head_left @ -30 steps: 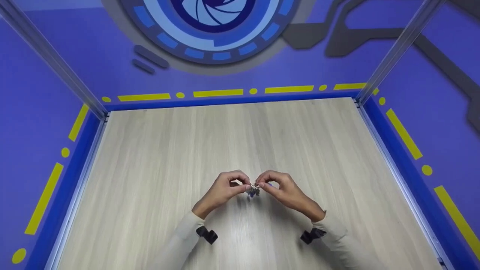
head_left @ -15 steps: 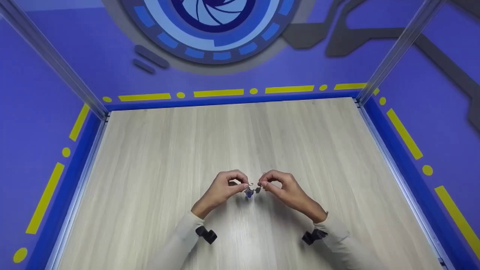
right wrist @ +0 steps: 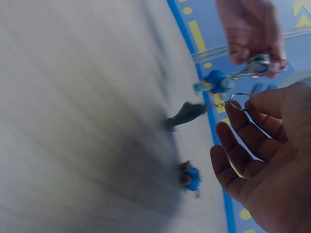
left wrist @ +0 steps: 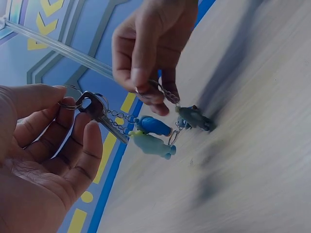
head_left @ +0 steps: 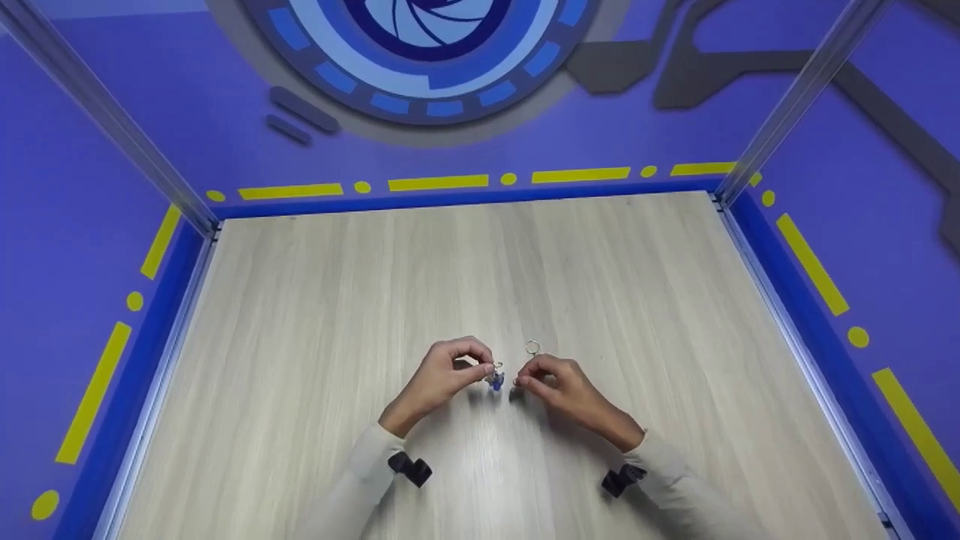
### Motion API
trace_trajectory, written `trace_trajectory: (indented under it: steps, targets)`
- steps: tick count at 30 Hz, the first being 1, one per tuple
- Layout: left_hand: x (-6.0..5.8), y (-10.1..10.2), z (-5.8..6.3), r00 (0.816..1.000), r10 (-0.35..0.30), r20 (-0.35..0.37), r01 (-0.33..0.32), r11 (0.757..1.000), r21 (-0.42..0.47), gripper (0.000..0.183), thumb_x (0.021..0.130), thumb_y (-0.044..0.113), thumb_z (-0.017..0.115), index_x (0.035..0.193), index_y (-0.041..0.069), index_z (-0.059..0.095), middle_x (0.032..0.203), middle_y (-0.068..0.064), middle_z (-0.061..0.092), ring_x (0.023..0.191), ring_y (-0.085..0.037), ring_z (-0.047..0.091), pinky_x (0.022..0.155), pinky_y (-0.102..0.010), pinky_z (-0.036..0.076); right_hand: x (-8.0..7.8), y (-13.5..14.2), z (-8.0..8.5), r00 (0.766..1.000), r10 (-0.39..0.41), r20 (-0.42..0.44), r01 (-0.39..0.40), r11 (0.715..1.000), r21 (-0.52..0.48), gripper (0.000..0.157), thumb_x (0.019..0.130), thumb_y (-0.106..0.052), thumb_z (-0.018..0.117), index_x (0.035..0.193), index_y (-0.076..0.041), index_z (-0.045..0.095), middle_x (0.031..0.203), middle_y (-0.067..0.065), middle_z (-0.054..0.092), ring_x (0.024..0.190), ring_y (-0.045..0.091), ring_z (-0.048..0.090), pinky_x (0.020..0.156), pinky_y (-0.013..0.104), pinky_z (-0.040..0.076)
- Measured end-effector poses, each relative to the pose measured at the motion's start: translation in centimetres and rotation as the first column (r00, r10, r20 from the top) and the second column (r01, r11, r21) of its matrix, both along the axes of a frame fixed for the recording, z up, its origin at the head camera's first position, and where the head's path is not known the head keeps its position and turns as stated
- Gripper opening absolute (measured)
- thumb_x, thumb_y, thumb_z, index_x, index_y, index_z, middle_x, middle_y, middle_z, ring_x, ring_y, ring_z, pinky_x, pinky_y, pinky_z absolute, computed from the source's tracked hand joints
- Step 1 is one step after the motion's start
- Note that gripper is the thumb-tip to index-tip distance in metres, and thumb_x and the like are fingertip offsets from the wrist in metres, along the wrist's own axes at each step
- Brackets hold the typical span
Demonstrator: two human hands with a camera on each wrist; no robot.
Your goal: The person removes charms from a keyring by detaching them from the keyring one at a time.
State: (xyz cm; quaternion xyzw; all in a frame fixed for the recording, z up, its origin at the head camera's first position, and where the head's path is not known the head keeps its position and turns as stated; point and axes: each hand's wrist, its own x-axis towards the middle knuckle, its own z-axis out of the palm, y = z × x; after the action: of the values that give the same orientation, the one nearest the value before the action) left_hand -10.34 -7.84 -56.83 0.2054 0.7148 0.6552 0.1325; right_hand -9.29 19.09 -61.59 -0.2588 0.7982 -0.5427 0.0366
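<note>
My left hand (head_left: 442, 379) pinches a metal split ring between thumb and forefinger, its other fingers loosely bent. From it hang a key (left wrist: 97, 112), a blue figure charm (left wrist: 154, 125) and a pale green figure charm (left wrist: 151, 144) on short chains. Close to its right, my right hand (head_left: 570, 390) pinches another split ring (right wrist: 238, 102) with a dark grey-green figure charm (right wrist: 187, 114) dangling over the table. A small gap separates the two hands in the head view.
Just beyond my right hand, a loose ring (head_left: 532, 347) lies on the wooden table (head_left: 337, 300). A blue and brown figure charm (right wrist: 190, 177) shows over the tabletop in the right wrist view. Blue panels (head_left: 420, 169) and metal posts (head_left: 795, 105) bound the table.
The right hand has drawn away from the left and slightly toward the body, with the grey-green charm now apart from the bunch. The ring behind the right hand has come into view.
</note>
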Motion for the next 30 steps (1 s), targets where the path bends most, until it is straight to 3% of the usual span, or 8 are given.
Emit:
trace_trajectory:
  steps: [3, 8, 12, 18, 22, 30]
  targets:
    - [0.1, -0.1, 0.1, 1.0, -0.004, -0.008, 0.004, 1.0, 0.001, 0.002, 0.102, 0.005, 0.077, 0.101, 0.003, 0.076, 0.104, -0.006, 0.074, 0.096, -0.016, 0.069, 0.084, -0.027, 0.059, -0.5, -0.5, -0.7, 1.0, -0.008, -0.017, 0.008, 1.0, 0.002, 0.006, 0.104, -0.003, 0.074, 0.1, -0.004, 0.078, 0.098, 0.008, 0.078, 0.09, 0.013, 0.068, 0.084, 0.025, 0.055]
    - [0.3, -0.1, 0.2, 1.0, -0.004, -0.003, 0.004, 1.0, 0.005, 0.016, 0.101, -0.001, 0.075, 0.099, 0.015, 0.078, 0.104, -0.01, 0.075, 0.096, -0.016, 0.069, 0.085, -0.028, 0.06, -1.6, -1.2, -1.3, 0.998, -0.025, -0.055, 0.026, 1.0, 0.01, 0.005, 0.103, -0.004, 0.077, 0.099, -0.005, 0.078, 0.095, 0.008, 0.076, 0.086, 0.01, 0.062, 0.077, 0.024, 0.05]
    - [0.4, -0.1, 0.3, 1.0, -0.006, -0.011, 0.006, 1.0, -0.003, 0.015, 0.101, -0.001, 0.076, 0.099, 0.014, 0.078, 0.104, -0.01, 0.075, 0.098, -0.016, 0.069, 0.085, -0.028, 0.061, -2.3, -1.5, -1.5, 0.997, -0.034, -0.064, 0.036, 0.999, 0.029, 0.005, 0.102, -0.004, 0.077, 0.097, -0.006, 0.078, 0.094, 0.005, 0.074, 0.085, 0.009, 0.059, 0.075, 0.024, 0.049]
    - [0.3, 0.0, 0.2, 1.0, -0.006, -0.022, 0.006, 1.0, -0.005, 0.002, 0.102, 0.004, 0.076, 0.1, 0.004, 0.077, 0.103, -0.007, 0.075, 0.097, -0.015, 0.069, 0.083, -0.027, 0.06, -3.5, -1.5, -1.5, 0.995, -0.053, -0.083, 0.06, 0.995, 0.079, 0.005, 0.1, -0.002, 0.079, 0.097, -0.005, 0.077, 0.096, 0.004, 0.073, 0.09, 0.013, 0.061, 0.08, 0.027, 0.051]
    - [0.3, 0.0, 0.1, 1.0, -0.008, -0.022, 0.008, 1.0, -0.014, 0.006, 0.102, 0.005, 0.077, 0.102, -0.001, 0.076, 0.103, -0.007, 0.075, 0.095, -0.014, 0.069, 0.082, -0.026, 0.058, -4.4, -1.5, -1.5, 0.992, -0.077, -0.099, 0.088, 0.989, 0.118, 0.007, 0.099, -0.001, 0.08, 0.095, -0.006, 0.077, 0.097, 0.003, 0.072, 0.095, 0.019, 0.062, 0.086, 0.032, 0.05]
    - [0.2, 0.0, 0.0, 0.998, 0.028, -0.048, -0.03, 0.998, -0.049, 0.004, 0.1, 0.005, 0.08, 0.098, 0.007, 0.078, 0.102, -0.006, 0.075, 0.094, -0.014, 0.068, 0.08, -0.025, 0.057, -6.7, -2.1, -1.8, 0.983, -0.12, -0.141, 0.148, 0.966, 0.211, 0.006, 0.098, -0.002, 0.079, 0.094, -0.006, 0.078, 0.097, 0.006, 0.073, 0.105, 0.029, 0.061, 0.095, 0.044, 0.049]
